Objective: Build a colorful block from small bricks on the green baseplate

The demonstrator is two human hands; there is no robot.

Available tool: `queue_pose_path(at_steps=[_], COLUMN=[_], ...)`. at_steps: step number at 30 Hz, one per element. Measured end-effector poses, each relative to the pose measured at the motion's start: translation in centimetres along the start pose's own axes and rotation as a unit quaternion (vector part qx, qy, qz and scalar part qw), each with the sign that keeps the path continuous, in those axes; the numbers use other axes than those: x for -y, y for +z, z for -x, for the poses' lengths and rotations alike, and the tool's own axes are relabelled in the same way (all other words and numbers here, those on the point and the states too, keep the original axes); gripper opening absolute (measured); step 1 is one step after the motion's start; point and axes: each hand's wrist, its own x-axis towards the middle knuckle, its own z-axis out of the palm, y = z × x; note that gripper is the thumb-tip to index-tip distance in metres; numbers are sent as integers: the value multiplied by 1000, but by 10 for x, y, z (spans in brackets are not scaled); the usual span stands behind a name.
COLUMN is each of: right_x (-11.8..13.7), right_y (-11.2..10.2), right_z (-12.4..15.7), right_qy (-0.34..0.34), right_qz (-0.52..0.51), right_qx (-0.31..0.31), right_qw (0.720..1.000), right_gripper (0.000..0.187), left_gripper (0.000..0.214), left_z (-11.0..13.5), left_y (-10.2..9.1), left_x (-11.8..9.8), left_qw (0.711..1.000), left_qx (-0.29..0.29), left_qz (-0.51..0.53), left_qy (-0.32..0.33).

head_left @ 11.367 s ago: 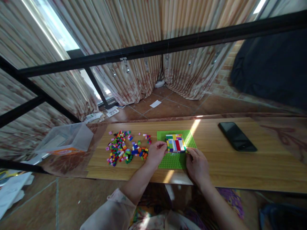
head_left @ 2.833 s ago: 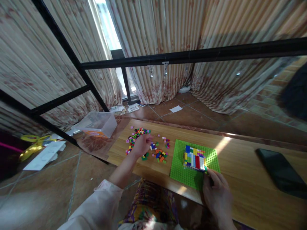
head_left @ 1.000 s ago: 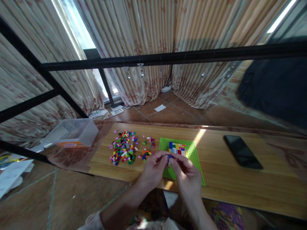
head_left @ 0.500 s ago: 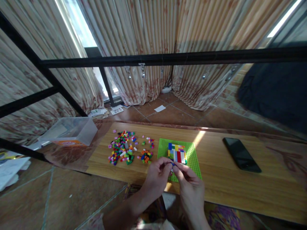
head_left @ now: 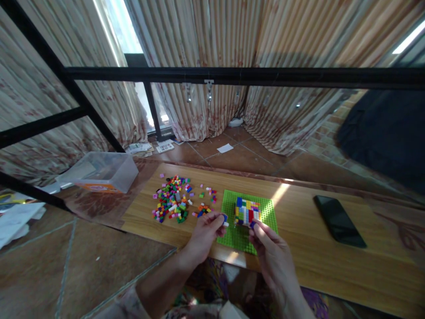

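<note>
My left hand (head_left: 208,230) is closed in a pinch on small toy bricks (head_left: 225,220), a blue one and a white one, over the left edge of the green baseplate (head_left: 232,243). A dark blue toy brick (head_left: 253,224) sits between the thumb and finger of my right hand (head_left: 270,248), at the front right corner of the brick structure (head_left: 244,215). That structure, built of many colours, stands on the baseplate. Whether the blue brick touches it I cannot tell. Left of the baseplate, a small heap of orange and other bricks (head_left: 201,209) is partly hidden behind my left hand.
A larger pile of loose bricks (head_left: 172,199) spreads over the left of the wooden table (head_left: 299,252). A black phone (head_left: 339,220) lies at the right. Beyond the left end stands a clear plastic box (head_left: 122,177). A black metal bar (head_left: 252,76) crosses above the table.
My hands were together over the front of the baseplate and are now apart. The left has moved left with its bricks; the right holds a blue brick by the structure. The view has shifted slightly.
</note>
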Motion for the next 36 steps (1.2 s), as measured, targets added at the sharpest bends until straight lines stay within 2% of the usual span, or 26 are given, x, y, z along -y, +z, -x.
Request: queue_pose_path(at_steps=[4, 8, 11, 13, 16, 20, 25, 30, 36], right_x=[-3, -20, -34, -43, -56, -68, -71, -72, -71], right_y=[4, 17, 31, 42, 60, 79, 82, 78, 82], right_z=[0, -2, -8, -13, -22, -30, -26, -12, -10], right_qy=[-1, -59, -131, -186, -254, -270, -276, -176, -90], right_qz=[34, 138, 256, 331, 398, 421, 400, 340, 207], right_qx=[18, 62, 77, 81, 119, 146, 161, 226, 216], right_qw=[999, 987, 955, 922, 873, 854, 859, 896, 950], right_gripper=[33, 33, 30, 29, 30, 34, 35, 30, 28], left_gripper=[31, 36, 34, 32, 32, 33, 34, 29, 25], left_z=[1, 2, 1, 1, 1, -2, -7, -8, -10], left_y=[-5, -7, -18, -29, -48, -67, -75, -69, -64], left_x=[-3, -2, -5, -7, -10, -9, -3, 3, 0], left_qw=[1000, 1000, 999, 998, 995, 990, 990, 992, 993], left_qx=[3, 4, -26, -55, -95, -127, -126, -67, -44], left_qz=[7, 22, 25, 19, 6, -2, 18, 73, 40], left_qy=[-14, -11, 11, 24, 38, 52, 60, 82, 104])
